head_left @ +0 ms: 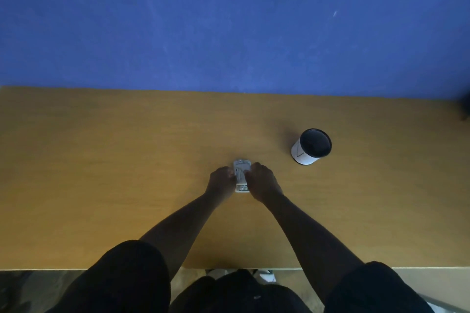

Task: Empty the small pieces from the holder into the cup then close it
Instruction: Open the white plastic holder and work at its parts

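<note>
Pale holder (241, 175) on the table (101, 160), left hand (220, 180) and right hand (262, 181) clasping its sides.

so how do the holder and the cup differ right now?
The holder is a flat, pale rectangular case lying on the table; the cup is a round white cylinder with a dark inside, standing upright. The holder sits between the left hand and right hand; the cup stands untouched to its right. Both rest on the table.
</note>
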